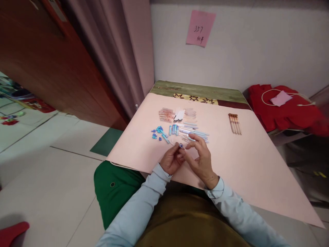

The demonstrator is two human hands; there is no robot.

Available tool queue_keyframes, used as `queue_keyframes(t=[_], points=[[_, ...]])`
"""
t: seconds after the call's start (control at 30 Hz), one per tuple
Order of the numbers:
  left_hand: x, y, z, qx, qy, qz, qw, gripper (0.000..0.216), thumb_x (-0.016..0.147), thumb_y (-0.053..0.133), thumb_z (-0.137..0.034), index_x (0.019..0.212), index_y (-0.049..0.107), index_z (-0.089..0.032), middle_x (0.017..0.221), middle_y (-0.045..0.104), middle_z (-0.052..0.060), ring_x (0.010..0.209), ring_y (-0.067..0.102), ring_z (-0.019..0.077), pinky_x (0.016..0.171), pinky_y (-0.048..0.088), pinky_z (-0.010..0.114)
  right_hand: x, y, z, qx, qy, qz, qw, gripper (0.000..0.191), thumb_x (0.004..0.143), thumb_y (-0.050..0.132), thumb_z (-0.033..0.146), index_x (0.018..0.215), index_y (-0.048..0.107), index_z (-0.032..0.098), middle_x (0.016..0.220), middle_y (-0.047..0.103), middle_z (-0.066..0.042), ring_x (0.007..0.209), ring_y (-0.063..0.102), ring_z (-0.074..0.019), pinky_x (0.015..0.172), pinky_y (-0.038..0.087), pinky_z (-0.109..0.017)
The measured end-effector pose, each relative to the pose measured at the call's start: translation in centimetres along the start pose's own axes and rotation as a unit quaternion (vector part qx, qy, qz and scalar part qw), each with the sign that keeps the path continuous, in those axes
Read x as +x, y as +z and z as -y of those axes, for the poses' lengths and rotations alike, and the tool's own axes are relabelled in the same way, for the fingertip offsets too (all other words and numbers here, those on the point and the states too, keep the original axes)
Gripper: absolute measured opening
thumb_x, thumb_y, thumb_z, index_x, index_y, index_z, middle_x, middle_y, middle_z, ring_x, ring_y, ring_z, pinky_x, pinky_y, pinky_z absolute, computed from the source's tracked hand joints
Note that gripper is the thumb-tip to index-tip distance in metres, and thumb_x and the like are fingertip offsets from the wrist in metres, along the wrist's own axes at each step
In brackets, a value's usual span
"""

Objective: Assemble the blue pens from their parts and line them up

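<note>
My left hand (171, 159) pinches a small blue pen part (181, 145) with a round end, low over the near part of the table. My right hand (200, 157) is beside it, thumb close to the part and fingers curved and apart; whether the thumb touches it I cannot tell. Just beyond lie small blue pieces (159, 129), short light-blue tubes (175, 129) and slim pale-blue pen barrels (196, 133). Farther back are white refills (179, 115) with black tips, between brownish clear pieces (166, 115) and paler clear pieces (190, 114).
Several assembled-looking pens (234, 124) with brown tops lie in a row on the right of the pink-covered table (257, 168). A red cloth (282, 113) with a white cable stands beyond the right edge. A pink note (200, 28) is on the wall; a curtain (128, 44) hangs left.
</note>
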State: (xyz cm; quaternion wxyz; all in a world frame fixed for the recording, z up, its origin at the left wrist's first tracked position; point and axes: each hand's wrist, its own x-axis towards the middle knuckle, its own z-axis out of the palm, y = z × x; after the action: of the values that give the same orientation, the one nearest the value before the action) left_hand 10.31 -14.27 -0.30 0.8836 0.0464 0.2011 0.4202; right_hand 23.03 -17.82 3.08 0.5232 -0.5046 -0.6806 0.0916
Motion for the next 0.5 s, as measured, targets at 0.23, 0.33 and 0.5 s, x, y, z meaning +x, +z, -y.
queue_keyframes(t=[0.23, 0.33, 0.5], points=[[-0.1, 0.3, -0.1, 0.008, 0.011, -0.022, 1.0, 0.019, 0.09, 0.061, -0.024, 0.078, 0.062, -0.009, 0.062, 0.054, -0.002, 0.047, 0.042, 0.0036, 0.048, 0.04, 0.015, -0.1, 0.0, 0.0, 0.008, 0.024, 0.014, 1.0, 0.012, 0.083, 0.068, 0.028, 0.078, 0.058, 0.022, 0.118, 0.064, -0.01, 0.115, 0.058, -0.0259, 0.098, 0.044, -0.045], [-0.1, 0.2, -0.1, 0.015, 0.013, -0.015, 1.0, 0.02, 0.091, 0.06, -0.025, 0.079, 0.062, -0.009, 0.062, 0.054, -0.002, 0.048, 0.041, 0.0037, 0.05, 0.041, 0.016, -0.2, 0.0, -0.1, 0.011, 0.026, 0.016, 0.999, 0.014, 0.085, 0.065, 0.029, 0.075, 0.059, 0.022, 0.116, 0.065, -0.009, 0.112, 0.059, -0.0249, 0.097, 0.045, -0.043], [-0.2, -0.1, -0.1, 0.026, 0.017, 0.023, 0.999, 0.016, 0.088, 0.062, -0.025, 0.082, 0.063, -0.011, 0.064, 0.054, -0.001, 0.049, 0.042, 0.0055, 0.05, 0.038, 0.019, -0.4, -1.3, -1.5, -0.002, 0.045, 0.051, 0.998, 0.011, 0.088, 0.063, 0.032, 0.093, 0.068, 0.023, 0.114, 0.067, -0.009, 0.11, 0.061, -0.024, 0.096, 0.046, -0.041]])
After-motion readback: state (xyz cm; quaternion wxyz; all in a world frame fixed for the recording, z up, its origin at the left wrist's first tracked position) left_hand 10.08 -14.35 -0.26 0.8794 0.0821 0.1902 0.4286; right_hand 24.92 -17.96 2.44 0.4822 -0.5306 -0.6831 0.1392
